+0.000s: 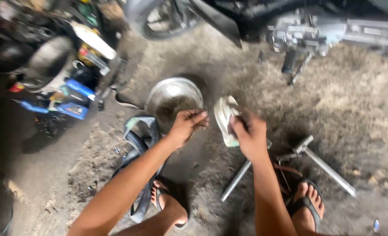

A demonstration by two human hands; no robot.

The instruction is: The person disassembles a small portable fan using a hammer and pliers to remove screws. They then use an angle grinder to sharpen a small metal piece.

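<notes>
Dirt floor [355,105] bears metal bowl [173,101], cross wrench [290,161], inner tube [139,144]

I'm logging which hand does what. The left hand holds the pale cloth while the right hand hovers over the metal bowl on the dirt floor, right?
Swapped. In the head view the right hand holds the pale cloth, and the left hand hovers over the metal bowl on the dirt floor.

Dirt floor [355,100], blurred frame. Right hand [248,135] grips a pale rag [224,116], fingers closed around it. Left hand [188,124] hovers over the near rim of a round metal bowl [173,98], fingers curled; whether it holds anything cannot be told. A cross-shaped metal wrench [307,153] lies by the right sandalled foot [307,205]. A motorcycle [290,26] stands behind.
</notes>
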